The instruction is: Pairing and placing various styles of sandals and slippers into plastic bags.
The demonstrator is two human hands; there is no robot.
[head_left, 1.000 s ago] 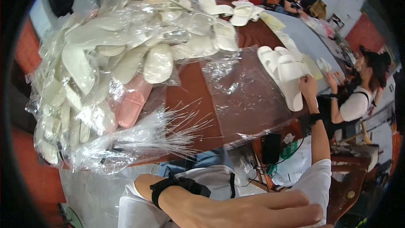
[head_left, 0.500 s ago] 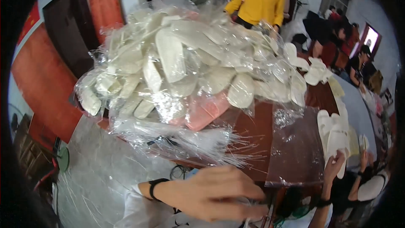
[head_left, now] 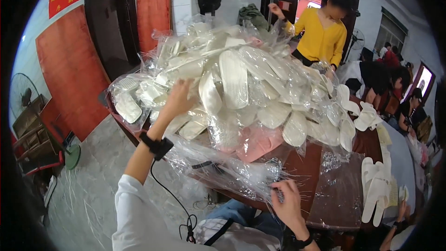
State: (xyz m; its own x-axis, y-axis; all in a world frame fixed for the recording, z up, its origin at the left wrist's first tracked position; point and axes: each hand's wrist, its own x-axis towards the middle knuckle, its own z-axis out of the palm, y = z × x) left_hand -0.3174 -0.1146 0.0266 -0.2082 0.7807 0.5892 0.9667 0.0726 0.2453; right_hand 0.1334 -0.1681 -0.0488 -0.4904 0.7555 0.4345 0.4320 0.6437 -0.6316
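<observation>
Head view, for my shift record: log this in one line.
left hand: at bagged slipper pile, contact unclear | right hand: by thin clear strands, grip unclear | loose white slippers: at right

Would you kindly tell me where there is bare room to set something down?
Brown tabletop shows between the pink slipper and the clear plastic film, and just beyond the nearer white slippers at right. The bagged-slipper heap by the left hand is crowded.
</observation>
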